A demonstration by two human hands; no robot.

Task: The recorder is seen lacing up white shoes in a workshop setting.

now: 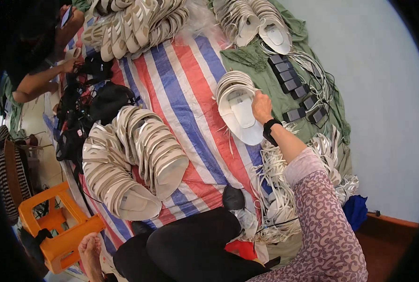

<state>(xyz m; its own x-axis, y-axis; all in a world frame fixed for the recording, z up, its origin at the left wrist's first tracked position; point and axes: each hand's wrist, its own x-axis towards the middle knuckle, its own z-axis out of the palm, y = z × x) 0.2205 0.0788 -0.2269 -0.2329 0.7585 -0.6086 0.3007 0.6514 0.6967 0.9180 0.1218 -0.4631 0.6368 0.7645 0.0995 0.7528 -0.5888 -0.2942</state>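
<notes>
A worker's right hand point(262, 107) pinched the rim of nested pale shoe uppers point(238, 107), lying where the striped sheet point(181, 94) met green cloth point(240, 57); the left hand point(91, 246) hung curled beside an orange stool point(73, 233), its hold, if any, impossible to tell. The stack looked light, pliable, apt to slide apart, best grasped by several rims.
</notes>
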